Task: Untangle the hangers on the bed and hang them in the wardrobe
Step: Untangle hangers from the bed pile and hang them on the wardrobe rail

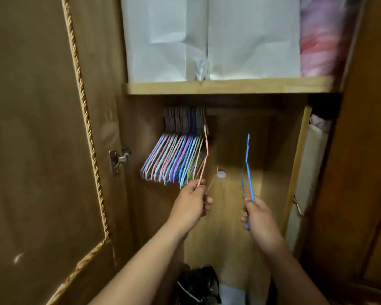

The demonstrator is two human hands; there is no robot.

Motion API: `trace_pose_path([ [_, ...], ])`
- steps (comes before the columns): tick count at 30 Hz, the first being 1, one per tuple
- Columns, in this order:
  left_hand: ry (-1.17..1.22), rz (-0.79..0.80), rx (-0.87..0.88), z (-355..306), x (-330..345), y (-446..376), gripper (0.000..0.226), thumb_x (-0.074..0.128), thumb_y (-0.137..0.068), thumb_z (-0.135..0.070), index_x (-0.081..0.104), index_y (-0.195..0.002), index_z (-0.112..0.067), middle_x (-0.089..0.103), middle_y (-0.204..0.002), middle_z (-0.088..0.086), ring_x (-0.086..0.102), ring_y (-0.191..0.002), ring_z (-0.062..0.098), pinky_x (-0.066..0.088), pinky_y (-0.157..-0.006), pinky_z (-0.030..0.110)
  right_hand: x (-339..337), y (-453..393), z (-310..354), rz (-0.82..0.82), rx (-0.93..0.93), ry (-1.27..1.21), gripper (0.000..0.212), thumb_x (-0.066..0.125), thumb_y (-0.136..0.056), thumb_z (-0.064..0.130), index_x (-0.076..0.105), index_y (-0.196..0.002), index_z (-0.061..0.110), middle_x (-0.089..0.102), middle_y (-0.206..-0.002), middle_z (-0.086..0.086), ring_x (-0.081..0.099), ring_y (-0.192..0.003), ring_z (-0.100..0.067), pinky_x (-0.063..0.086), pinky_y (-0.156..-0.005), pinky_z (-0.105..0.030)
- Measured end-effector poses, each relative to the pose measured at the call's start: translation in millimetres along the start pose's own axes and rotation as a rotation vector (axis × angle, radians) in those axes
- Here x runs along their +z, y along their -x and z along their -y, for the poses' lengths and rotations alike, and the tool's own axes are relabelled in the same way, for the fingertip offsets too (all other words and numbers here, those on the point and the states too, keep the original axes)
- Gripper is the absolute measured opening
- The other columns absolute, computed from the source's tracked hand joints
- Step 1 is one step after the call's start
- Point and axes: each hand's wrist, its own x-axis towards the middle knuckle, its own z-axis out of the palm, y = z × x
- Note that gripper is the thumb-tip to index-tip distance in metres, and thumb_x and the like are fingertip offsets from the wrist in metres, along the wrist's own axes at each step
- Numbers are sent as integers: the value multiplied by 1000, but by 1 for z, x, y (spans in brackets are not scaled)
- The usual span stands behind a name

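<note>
We stood at the open wardrobe (229,86), the biggest thing there, with its wooden shelf above and a dark rail under it. A big bunch of colored hangers (174,159) already hung on the left part of that rail, packed close together.

Our left hand (191,203) pinched the bottom of a pink hanger (206,155). Its hook was up at the rail, right beside the bunch, though we could not tell if it had caught. Our right hand (257,216) gripped a blue hanger (248,164) standing upright in the open space, well apart from the rail.

We thought the good way was to finish the pink one first: lift it, feel the hook sit on the rail, then let go. The blue one should wait its turn and go just to the right, so nothing got tangled again.

Both our arms reached forward and up, elbows low, fingers curled round thin wire.
</note>
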Motion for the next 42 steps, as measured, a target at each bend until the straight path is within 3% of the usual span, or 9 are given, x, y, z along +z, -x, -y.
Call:
trace_pose_path([
  [4,-170,9,155,-27,6,-57,20,39,-105,-23,55,-96,-30,63,-75,5,54,-66,21,43,-64,31,11,-16,11,-34,-46,40,24,49,-91,48,66,-93,32,59,-82,9,56,-83,-18,42,-79,-38],
  [7,-211,2,207,-36,12,-91,19,38,-105,-23,55,-112,-27,64,-71,1,51,-59,15,39,-56,26,16,-25,9,-39,-44,88,22,47,-100,36,65,-94,26,59,-84,6,57,-83,-21,43,-78,-38],
  [12,-127,-9,37,-30,15,-143,26,38,-103,-22,55,-119,-13,64,-64,7,59,-56,25,46,-59,32,24,-29,13,-41,-35,137,23,45,-101,37,64,-97,26,59,-87,6,59,-86,-21,45,-80,-39],
  [15,-208,-51,30,-16,14,-151,18,39,-101,-25,55,-94,-21,70,-91,13,69,-87,35,56,-83,46,22,-30,18,-35,-53,150,19,45,-102,37,64,-100,33,60,-92,7,60,-91,-20,48,-87,-40],
  [20,-312,-26,0,-21,10,-134,47,44,-101,-30,37,-147,-20,57,-136,11,58,-119,33,47,-103,43,23,-31,41,23,-76,82,18,45,-103,31,60,-111,36,60,-86,1,59,-78,-19,47,-69,-33],
  [24,-354,44,8,-29,-8,-101,60,44,-99,-31,25,-155,-31,49,-147,6,54,-127,30,46,-106,44,37,-42,57,74,-121,73,19,45,-101,35,62,-111,35,61,-88,4,61,-83,-20,48,-73,-37],
  [29,-500,83,21,-40,-41,-71,51,48,-100,-26,38,-150,-26,60,-133,8,62,-82,15,47,-66,21,70,-81,72,58,-177,242,31,42,-102,36,58,-128,29,58,-124,0,57,-114,-23,46,-104,-43],
  [33,-559,44,27,-42,-70,-68,43,49,-101,-23,44,-144,-22,62,-101,4,49,-52,7,35,-39,14,101,-108,65,65,-203,369,39,37,-104,35,49,-139,23,51,-135,-9,50,-125,-26,39,-109,-38],
  [42,-597,-54,-57,-39,-116,-62,31,53,-100,-28,52,-130,-23,63,-78,1,53,-59,13,45,-55,24,139,-111,51,77,-277,542,46,25,-105,45,43,-142,25,57,-130,-10,53,-121,-31,43,-90,-37],
])
